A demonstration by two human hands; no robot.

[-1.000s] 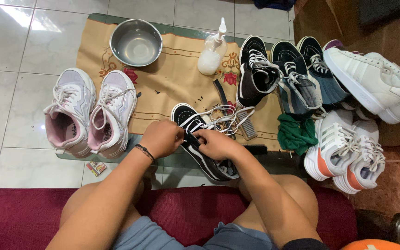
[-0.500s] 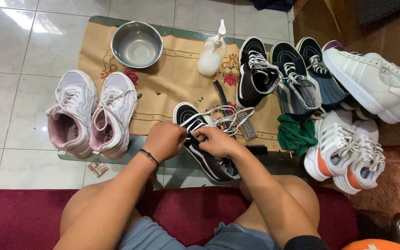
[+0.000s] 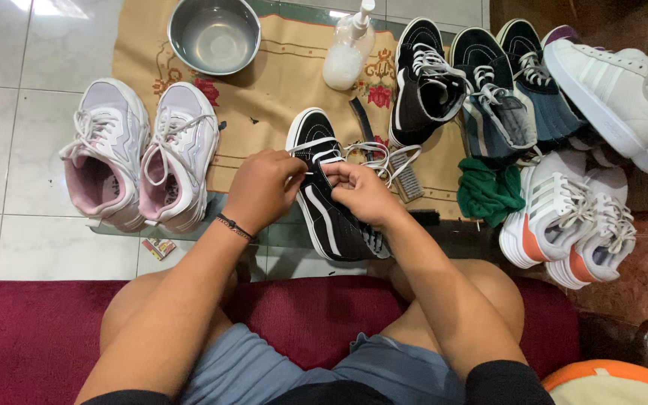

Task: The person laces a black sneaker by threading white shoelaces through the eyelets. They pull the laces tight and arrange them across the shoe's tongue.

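A black high-top sneaker with a white stripe lies on the glass table in front of me, toe pointing away. My left hand and my right hand meet over its eyelets, both pinching the white shoelace, whose loose loops trail to the right of the shoe. A dark bracelet circles my left wrist.
A pink-and-white pair of sneakers sits left. A steel bowl and a pump bottle stand on the patterned mat. Right of me are black high-tops, a brush, a green cloth and white sneakers.
My hands have stayed on the lace over the black sneaker, working it slightly. The view has shifted a little; nothing else has moved.
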